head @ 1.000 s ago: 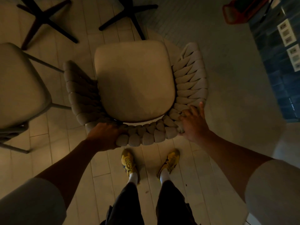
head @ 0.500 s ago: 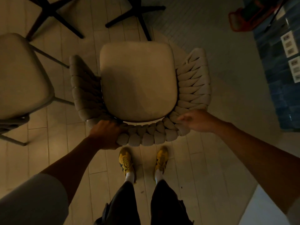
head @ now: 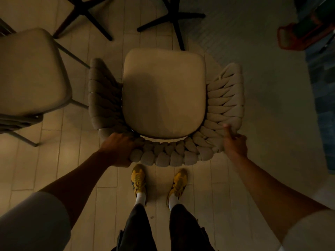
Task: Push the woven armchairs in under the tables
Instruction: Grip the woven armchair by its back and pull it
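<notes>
From my head camera, the woven armchair [head: 164,98] stands on the pale plank floor [head: 226,192] just ahead of my yellow shoes [head: 138,180], facing two black worktop bases [head: 174,19]. My left hand [head: 118,148] has its fingers curled tight over the braided back's left corner. My right hand [head: 234,144] grips the right corner, one finger raised along the weave.

— Where on the floor [head: 272,105]?
— Woven armchair [head: 164,98] mid-floor, seat facing away, directly ahead of both feet [head: 138,180].
— Behind the seat?
— Left hand [head: 119,147] wrapped over the left end of the backrest; right hand [head: 234,144] at the right rear corner, touching the weave.
— To the left?
— Second chair [head: 30,73], just beside the left armrest, apart from it.
— Beyond?
— Two table bases [head: 87,13] at the floor's far edge; the right one [head: 174,17] just past the seat front.
— Far right corner?
— Crate [head: 290,40], well apart.
</notes>
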Motion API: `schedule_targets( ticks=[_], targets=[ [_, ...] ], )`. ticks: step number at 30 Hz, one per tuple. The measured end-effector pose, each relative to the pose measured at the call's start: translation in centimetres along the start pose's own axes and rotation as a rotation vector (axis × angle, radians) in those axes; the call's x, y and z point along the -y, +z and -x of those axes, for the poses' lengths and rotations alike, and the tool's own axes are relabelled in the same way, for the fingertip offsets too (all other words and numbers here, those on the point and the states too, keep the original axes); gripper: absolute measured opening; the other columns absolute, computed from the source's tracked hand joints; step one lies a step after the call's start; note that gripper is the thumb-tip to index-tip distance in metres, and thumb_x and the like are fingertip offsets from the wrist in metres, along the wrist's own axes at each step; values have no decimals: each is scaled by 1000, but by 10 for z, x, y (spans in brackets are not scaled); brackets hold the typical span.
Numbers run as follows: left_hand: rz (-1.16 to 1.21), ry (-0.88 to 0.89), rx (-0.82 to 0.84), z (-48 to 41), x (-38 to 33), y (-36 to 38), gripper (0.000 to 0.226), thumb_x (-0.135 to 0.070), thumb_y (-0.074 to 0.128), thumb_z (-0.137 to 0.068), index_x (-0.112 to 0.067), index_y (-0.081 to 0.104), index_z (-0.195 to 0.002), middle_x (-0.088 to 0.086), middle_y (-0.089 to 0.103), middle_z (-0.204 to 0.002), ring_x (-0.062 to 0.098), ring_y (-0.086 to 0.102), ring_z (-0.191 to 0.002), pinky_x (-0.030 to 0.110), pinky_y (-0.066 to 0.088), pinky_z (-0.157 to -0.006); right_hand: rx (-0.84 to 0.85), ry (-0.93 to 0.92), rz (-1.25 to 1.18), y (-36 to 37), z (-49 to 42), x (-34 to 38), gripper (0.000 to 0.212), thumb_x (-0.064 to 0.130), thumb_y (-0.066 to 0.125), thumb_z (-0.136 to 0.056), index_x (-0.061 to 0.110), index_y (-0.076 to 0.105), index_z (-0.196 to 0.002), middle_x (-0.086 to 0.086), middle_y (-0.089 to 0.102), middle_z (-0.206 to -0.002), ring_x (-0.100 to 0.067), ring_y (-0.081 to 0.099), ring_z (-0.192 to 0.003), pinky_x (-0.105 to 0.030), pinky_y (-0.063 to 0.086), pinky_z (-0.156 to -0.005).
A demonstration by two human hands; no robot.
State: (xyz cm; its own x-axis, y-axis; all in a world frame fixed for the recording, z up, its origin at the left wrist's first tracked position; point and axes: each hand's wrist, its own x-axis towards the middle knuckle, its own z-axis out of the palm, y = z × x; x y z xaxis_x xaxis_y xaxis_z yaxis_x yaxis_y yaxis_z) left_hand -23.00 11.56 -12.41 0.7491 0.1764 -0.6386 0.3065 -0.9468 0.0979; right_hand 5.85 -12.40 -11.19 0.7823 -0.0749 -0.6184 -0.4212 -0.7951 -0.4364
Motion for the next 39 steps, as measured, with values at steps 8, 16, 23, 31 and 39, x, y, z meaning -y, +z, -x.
schedule_targets(
  ticks=[8,16,23,31,39],
  targets=[
    [59,-39,200,-8,7,6,59,-66,66,-80,-48,50,-133,-16,66,-122,10,62,-108,38,54,-94,-137,20,-173,33,3,0,63,53,59,-96,4,45,-134,-20,61,-123,-37,62,-105,-32,41,-68],
    [770,-303,-488,30,48,-49,29,-27,64,-99,-49,63,-118,-24,64,-118,4,64,-105,36,56,-90,-203,-2,-162,37,2,0,67,54,63,-94,3,46,-133,-24,61,-128,-43,61,-115,-37,41,-75],
    [1568,-1170,-871,-8,33,3,69,-66,69,-84,-26,50,-136,0,61,-122,18,63,-106,42,58,-85,-259,18,-230,43,8,7,65,52,60,-97,0,46,-132,-26,60,-127,-43,60,-113,-36,35,-72],
    [1521,-1372,-956,-31,3,15,50,-45,75,-86,-18,58,-125,3,62,-105,24,62,-96,38,52,-84,-303,-12,-283,47,5,5,63,53,62,-95,-2,53,-125,-26,63,-122,-45,61,-111,-37,38,-75],
    [1483,-1396,-940,-46,7,2,47,-40,75,-86,-18,57,-122,10,66,-111,30,66,-101,47,57,-90,-297,3,-305,44,-10,24,58,48,63,-96,-2,57,-125,-24,64,-125,-43,61,-112,-36,38,-77]
  ],
)
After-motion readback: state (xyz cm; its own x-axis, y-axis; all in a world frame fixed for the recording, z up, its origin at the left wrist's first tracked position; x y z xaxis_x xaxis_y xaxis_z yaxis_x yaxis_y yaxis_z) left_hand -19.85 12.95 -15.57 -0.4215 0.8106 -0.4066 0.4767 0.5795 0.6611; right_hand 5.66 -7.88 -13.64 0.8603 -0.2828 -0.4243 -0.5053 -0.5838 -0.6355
